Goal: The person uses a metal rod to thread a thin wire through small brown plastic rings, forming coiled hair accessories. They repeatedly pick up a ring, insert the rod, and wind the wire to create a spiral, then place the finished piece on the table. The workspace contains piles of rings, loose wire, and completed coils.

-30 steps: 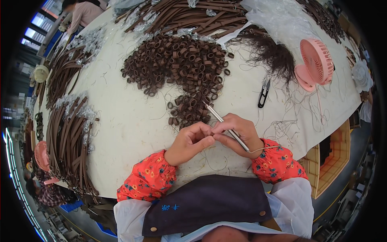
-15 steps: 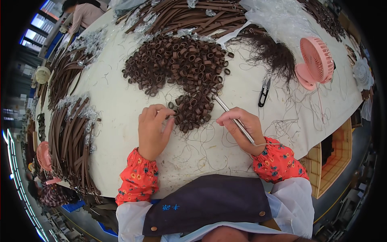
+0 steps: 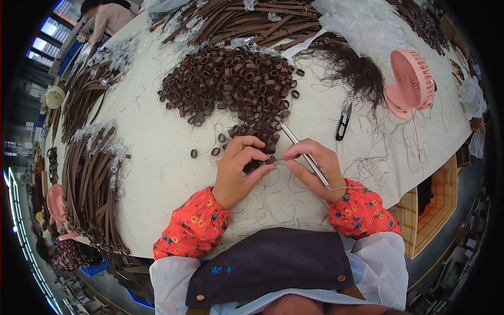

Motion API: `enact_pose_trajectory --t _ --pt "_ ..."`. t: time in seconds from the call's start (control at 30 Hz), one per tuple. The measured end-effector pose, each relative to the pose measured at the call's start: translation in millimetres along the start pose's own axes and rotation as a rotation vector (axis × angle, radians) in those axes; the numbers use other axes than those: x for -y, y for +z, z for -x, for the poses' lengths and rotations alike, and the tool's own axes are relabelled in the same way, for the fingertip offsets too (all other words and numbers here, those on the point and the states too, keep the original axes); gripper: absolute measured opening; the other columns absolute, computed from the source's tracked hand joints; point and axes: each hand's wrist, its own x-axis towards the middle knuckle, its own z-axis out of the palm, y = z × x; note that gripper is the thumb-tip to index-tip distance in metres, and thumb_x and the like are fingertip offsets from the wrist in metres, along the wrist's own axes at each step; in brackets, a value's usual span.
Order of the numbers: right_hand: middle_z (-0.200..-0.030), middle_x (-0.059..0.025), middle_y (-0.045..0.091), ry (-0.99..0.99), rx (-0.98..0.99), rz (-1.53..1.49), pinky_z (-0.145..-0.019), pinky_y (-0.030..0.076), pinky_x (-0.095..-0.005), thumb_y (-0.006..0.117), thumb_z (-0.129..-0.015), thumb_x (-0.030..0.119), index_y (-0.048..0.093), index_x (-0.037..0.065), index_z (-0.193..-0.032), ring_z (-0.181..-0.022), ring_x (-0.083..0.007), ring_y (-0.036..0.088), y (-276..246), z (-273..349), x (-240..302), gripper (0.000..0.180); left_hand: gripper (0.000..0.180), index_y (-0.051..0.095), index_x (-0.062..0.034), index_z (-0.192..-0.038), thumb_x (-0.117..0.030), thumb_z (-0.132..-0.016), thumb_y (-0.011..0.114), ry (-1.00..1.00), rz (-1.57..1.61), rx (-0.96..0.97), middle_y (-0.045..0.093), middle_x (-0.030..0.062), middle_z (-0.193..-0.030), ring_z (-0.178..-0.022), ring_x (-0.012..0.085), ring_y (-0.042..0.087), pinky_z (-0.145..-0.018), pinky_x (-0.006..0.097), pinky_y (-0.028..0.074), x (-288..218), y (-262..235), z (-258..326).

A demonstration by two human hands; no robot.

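A heap of small brown strap loops (image 3: 231, 79) covers the middle of the table, its narrow end running down toward my hands. My left hand (image 3: 242, 167) is closed, pinching one brown loop (image 3: 271, 159) between thumb and fingers. In my right hand (image 3: 317, 167) lies a silver pen-shaped tool (image 3: 300, 146) with a thin cord at its rear, its tip pointing away toward the heap. The right thumb and forefinger come close to the pinched loop, and a thin thread seems to run between them. A few loose loops (image 3: 193, 153) lie left of my left hand.
Black thread snips (image 3: 343, 122) lie to the right, near a pink fan (image 3: 410, 79). Bundles of brown straps (image 3: 92, 184) line the left side and far edge. A tangle of dark threads (image 3: 357, 71) sits beyond the snips. Someone in pink (image 3: 111, 21) is at the far left.
My left hand has moved right and now pinches a loop close to my right hand. Loose loops now show left of the heap. The right hand stays nearly in place with the tool.
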Motion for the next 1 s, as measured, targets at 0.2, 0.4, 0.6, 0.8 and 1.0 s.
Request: enact_pose_trajectory --t 0.2,0.4,0.6,0.8,1.0 --pt "-0.093 -0.0093 0.064 -0.1 0.077 -0.04 -0.071 0.051 -0.028 0.069 -0.082 0.002 0.059 0.006 -0.107 -0.08 -0.0185 0.064 5.3 2.2 -1.1 0.028 0.021 0.05 -0.0027 -0.088 0.004 -0.083 0.069 -0.378 0.969 0.151 0.061 0.0111 -0.099 -0.069 0.0087 0.059 -0.059 0.023 0.05 -1.8 9.0 15.0" --pt "-0.09 -0.008 0.063 -0.046 0.117 -0.08 -0.068 0.051 -0.0274 0.069 -0.082 0.002 0.06 0.007 -0.105 -0.076 -0.0176 0.064 6.7 4.8 -1.4 0.026 0.023 0.046 -0.002 -0.091 0.002 -0.084 0.068 -0.376 0.966 0.301 0.063 0.0081 -0.088 -0.076 0.0135 0.065 -0.066 0.026 0.054 -2.4 9.7 15.6" --pt "-0.086 -0.0068 0.062 -0.043 0.165 -0.025 -0.067 0.05 -0.0273 0.069 -0.079 0.0 0.06 0.007 -0.102 -0.074 -0.0161 0.063 2.8 2.5 2.7 0.026 0.023 0.049 -0.0018 -0.099 0.002 -0.085 0.067 -0.383 0.963 0.29 0.064 0.0068 -0.091 -0.08 0.0106 0.065 -0.07 0.024 0.053 -6.4 11.4 14.3" --pt "-0.084 -0.0067 0.061 -0.108 0.07 0.052 -0.067 0.05 -0.0291 0.068 -0.077 -0.001 0.059 0.009 -0.102 -0.075 -0.0202 0.063 4.5 3.4 2.0 0.028 0.02 0.063 0.0001 -0.105 -0.002 -0.085 0.068 -0.392 0.85 0.23 0.067 0.0042 -0.092 -0.075 0.0061 0.06 -0.066 0.02 0.049 1.1 10.7 14.8" --pt "-0.085 -0.0077 0.062 -0.18 0.006 0.133 -0.067 0.049 -0.031 0.069 -0.076 -0.002 0.058 0.008 -0.101 -0.075 -0.0234 0.062 10.1 -1.8 5.1 0.029 0.019 0.067 0.0014 -0.104 -0.004 -0.086 0.067 -0.446 0.875 0.185 0.068 0.0026 -0.089 -0.07 0.0052 0.058 -0.061 0.02 0.049 2.1 13.4 13.9"
